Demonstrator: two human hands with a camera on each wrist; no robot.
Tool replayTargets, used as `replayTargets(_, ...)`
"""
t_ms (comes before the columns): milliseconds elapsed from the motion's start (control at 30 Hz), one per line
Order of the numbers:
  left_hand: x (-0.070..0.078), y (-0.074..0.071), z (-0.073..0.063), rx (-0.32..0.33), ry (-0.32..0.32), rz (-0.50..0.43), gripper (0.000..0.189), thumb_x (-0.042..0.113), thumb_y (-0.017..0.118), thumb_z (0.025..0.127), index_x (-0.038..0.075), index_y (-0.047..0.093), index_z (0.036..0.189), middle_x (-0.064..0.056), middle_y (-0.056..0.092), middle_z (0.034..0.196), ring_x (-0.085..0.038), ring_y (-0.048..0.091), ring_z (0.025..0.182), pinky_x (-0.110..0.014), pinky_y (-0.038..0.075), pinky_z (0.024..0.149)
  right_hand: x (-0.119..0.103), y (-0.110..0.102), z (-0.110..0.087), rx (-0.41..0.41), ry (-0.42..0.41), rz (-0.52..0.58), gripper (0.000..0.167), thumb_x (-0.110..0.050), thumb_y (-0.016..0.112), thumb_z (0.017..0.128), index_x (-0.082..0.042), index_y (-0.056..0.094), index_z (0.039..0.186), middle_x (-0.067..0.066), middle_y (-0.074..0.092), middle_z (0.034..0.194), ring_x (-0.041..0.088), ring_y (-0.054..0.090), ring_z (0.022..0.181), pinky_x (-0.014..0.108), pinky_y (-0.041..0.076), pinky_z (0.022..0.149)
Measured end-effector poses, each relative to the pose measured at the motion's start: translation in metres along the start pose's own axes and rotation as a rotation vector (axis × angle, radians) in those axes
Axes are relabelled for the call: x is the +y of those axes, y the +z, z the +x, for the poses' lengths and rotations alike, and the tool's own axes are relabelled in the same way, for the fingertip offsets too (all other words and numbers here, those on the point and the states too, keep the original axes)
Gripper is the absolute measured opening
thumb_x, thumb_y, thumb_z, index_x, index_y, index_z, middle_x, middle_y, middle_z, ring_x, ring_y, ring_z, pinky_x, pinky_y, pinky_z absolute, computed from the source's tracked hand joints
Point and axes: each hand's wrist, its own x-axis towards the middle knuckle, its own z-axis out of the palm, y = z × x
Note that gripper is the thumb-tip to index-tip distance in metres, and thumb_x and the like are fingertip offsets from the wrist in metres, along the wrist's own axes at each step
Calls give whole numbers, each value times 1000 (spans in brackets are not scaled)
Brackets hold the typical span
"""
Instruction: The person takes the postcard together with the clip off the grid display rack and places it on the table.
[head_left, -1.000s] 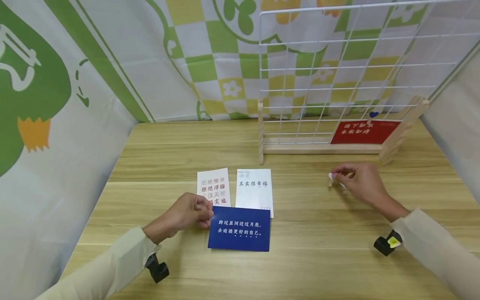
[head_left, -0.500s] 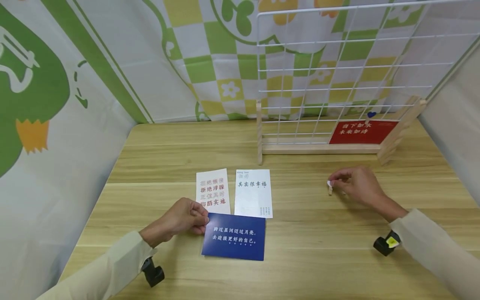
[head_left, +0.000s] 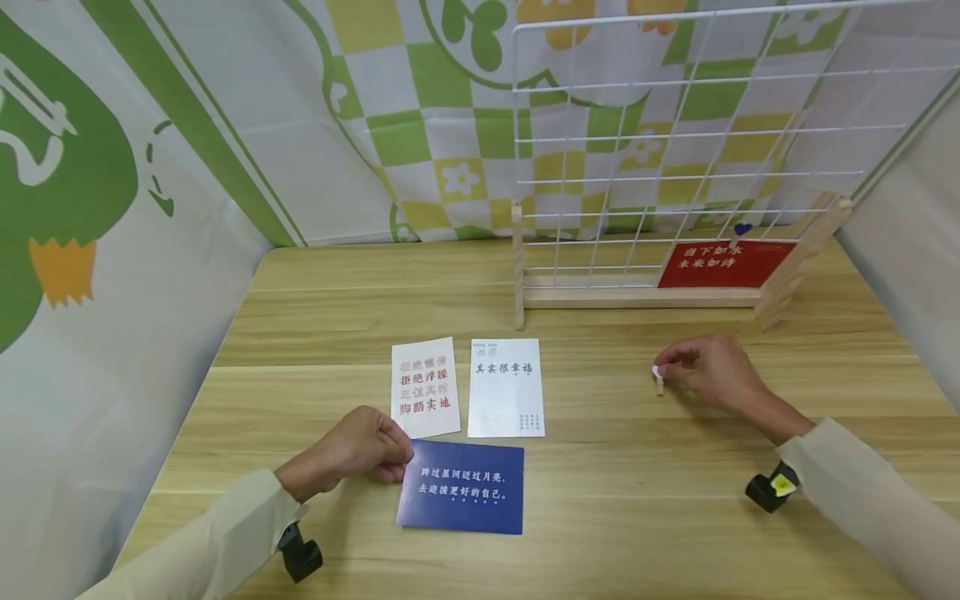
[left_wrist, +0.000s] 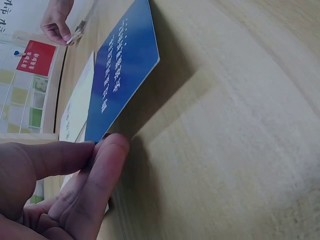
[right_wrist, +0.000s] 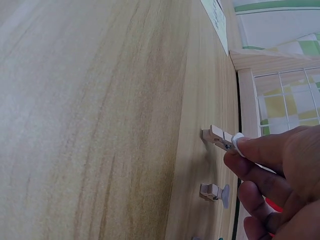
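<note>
My left hand (head_left: 352, 454) pinches the upper left corner of a blue card (head_left: 461, 492) between thumb and fingers. In the left wrist view the card is tilted and casts a shadow on the wood. My right hand (head_left: 708, 375) pinches a small wooden clothespin (right_wrist: 220, 136) by its white decorated end, its other end down at the tabletop. Another wooden clothespin (right_wrist: 212, 191) with a white top lies below the fingers in the right wrist view. Two white cards, one with red lettering (head_left: 425, 387) and one with dark lettering (head_left: 506, 392), lie beyond the blue card.
A white wire grid (head_left: 577, 179) stands in a wooden base (head_left: 637, 297) at the back right. On it hangs a red card (head_left: 723, 271), held by a clip with a blue heart (head_left: 742, 229). Patterned cloth (head_left: 457, 125) encloses the table's back and sides.
My left hand has drawn the blue card toward me and slightly left, uncovering the lower parts of both white cards. My right hand has barely shifted, the clothespin still in its fingers.
</note>
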Motion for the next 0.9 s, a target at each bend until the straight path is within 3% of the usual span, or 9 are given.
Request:
replayTargets(167,-4,0,-2,0,7,22,5,-5,66,86,-8,68,89,-9,71,72,-12,66,59,-30,61,60,-1,1,0,-13,5,-1,4,-14,75,86,-11,78,88,4,76,83,10,64,75,24,47,63)
replayTargets(433,-3,-2,-2,7,-10,94,4,-2,68,85,-4,69,83,-7,69,68,-13,67,59,-28,60,58,0,4,1,25,-83,-65,3,-12,75,85,-13,79,86,0,76,80,10,66,74,31,50,66)
replayTargets(900,-2,-4,-3,2,-31,160,7,-2,70,84,-3,68,78,-8,69,67,-13,67,58,-28,60,55,-3,8,2,19,-64,-48,4,-10,76,84,-11,78,87,3,77,81,13,67,74,30,50,65)
